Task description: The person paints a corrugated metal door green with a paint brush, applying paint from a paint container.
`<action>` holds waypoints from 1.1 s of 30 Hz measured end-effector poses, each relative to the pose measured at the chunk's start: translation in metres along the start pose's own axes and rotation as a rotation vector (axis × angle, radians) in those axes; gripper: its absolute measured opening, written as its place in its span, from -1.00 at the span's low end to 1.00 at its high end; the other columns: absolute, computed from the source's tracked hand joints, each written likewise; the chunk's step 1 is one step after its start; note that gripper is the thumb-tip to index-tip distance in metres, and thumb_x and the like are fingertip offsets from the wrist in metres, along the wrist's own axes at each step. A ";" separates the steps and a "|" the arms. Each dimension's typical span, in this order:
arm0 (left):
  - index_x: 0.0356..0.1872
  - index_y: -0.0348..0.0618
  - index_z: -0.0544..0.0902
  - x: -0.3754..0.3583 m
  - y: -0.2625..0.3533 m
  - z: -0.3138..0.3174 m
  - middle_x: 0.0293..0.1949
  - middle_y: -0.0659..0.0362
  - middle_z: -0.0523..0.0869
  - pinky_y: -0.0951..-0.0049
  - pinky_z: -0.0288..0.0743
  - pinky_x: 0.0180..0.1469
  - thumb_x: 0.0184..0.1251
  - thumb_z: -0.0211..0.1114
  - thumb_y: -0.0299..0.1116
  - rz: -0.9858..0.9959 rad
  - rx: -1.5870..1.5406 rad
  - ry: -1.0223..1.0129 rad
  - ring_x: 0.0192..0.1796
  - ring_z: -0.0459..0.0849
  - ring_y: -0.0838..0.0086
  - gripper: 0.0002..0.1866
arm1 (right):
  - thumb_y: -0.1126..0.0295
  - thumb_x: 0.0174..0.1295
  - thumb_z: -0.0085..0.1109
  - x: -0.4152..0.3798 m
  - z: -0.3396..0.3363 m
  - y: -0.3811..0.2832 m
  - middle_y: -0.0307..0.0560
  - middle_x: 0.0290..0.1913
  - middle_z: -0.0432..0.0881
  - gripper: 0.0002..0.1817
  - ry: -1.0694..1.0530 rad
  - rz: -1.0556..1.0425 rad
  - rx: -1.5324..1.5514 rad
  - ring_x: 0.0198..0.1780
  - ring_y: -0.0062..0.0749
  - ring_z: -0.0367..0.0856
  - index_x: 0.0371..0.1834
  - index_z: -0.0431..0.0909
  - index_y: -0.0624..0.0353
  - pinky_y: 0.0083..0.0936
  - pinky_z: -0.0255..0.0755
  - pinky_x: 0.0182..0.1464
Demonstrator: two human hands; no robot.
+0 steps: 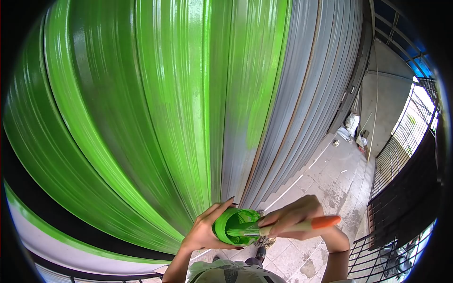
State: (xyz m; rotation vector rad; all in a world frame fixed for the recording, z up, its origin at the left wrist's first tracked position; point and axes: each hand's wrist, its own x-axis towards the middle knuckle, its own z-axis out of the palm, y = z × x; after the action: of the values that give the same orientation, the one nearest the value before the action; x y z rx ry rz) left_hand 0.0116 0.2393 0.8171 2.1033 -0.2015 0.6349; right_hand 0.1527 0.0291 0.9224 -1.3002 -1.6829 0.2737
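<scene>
My left hand [210, 228] is wrapped round a small can of green paint [222, 228], its mouth tilted up toward me. Green paint coats the can's rim and inside wall. In my right hand [293, 218] is a paintbrush [304, 226] with a pale handle and an orange end. Its bristles dip into the can and touch the paint, partly out of sight. Before me rises a ribbed metal shutter [177, 104], streaked with wet-looking green on the left and middle. Its right part is bare grey [309, 94], and thin, patchy green shows at the boundary.
Tiled floor [325, 188] with stains runs along the shutter's foot. White bags and bits of litter [353, 123] lie by the far wall. A black metal grille [377, 250] stands at the right. My feet [260, 253] show below the can.
</scene>
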 end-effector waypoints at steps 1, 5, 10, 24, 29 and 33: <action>0.36 -0.27 0.35 0.003 0.002 0.000 0.09 0.03 0.62 0.26 0.53 0.16 -0.43 0.70 -0.21 0.011 0.002 -0.007 0.06 0.66 0.19 0.13 | 0.51 0.03 0.43 -0.005 0.000 -0.007 -0.08 -0.23 0.76 -0.83 -0.035 0.036 -0.086 -0.10 -0.25 0.75 -0.27 0.73 0.12 -0.53 0.68 -0.12; 0.36 -0.27 0.35 0.016 0.009 -0.001 0.09 0.02 0.61 0.26 0.54 0.15 -0.43 0.68 -0.25 0.089 0.020 -0.055 0.09 0.64 0.18 0.11 | 0.44 -0.02 0.41 -0.020 0.004 -0.016 -0.14 -0.07 0.74 -0.75 -0.030 -0.042 -0.274 -0.11 -0.26 0.75 -0.21 0.73 0.04 -0.42 0.70 -0.12; 0.34 -0.30 0.38 0.041 0.021 0.001 0.10 0.03 0.59 0.21 0.55 0.14 -0.43 0.64 -0.29 0.260 0.108 -0.065 0.11 0.62 0.15 0.07 | 0.45 -0.01 0.35 -0.038 -0.001 -0.025 -0.09 -0.01 0.71 -0.72 -0.087 -0.144 -0.430 -0.03 -0.28 0.73 -0.16 0.71 0.05 -0.43 0.71 -0.07; 0.33 -0.32 0.39 0.091 0.082 0.059 0.08 0.02 0.58 0.16 0.53 0.14 -0.36 0.60 -0.23 0.454 0.294 -0.172 0.09 0.59 0.13 0.03 | 0.45 0.06 0.27 -0.097 -0.052 -0.034 -0.13 0.02 0.69 -0.69 -0.087 -0.134 -0.468 -0.06 -0.30 0.73 -0.07 0.63 0.13 -0.48 0.71 -0.16; 0.34 -0.32 0.36 0.097 0.104 0.091 0.10 0.02 0.56 0.15 0.50 0.17 -0.38 0.61 -0.20 0.435 0.318 -0.193 0.10 0.58 0.12 0.07 | 0.45 0.02 0.29 -0.124 -0.078 -0.039 -0.17 0.03 0.69 -0.66 -0.165 -0.137 -0.488 -0.08 -0.34 0.73 -0.07 0.62 0.13 -0.50 0.70 -0.18; 0.36 -0.31 0.34 0.098 0.117 0.117 0.09 0.00 0.56 0.15 0.49 0.17 -0.40 0.61 -0.23 0.406 0.324 -0.178 0.10 0.58 0.11 0.09 | 0.42 0.05 0.33 -0.144 -0.101 -0.043 -0.17 -0.01 0.71 -0.68 -0.136 -0.136 -0.412 -0.13 -0.35 0.75 -0.08 0.63 0.15 -0.52 0.70 -0.21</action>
State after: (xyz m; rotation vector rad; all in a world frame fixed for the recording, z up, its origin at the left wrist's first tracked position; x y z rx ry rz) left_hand 0.0950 0.0859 0.8983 2.4566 -0.6777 0.7558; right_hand 0.2009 -0.1455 0.9255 -1.4801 -2.0054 -0.0737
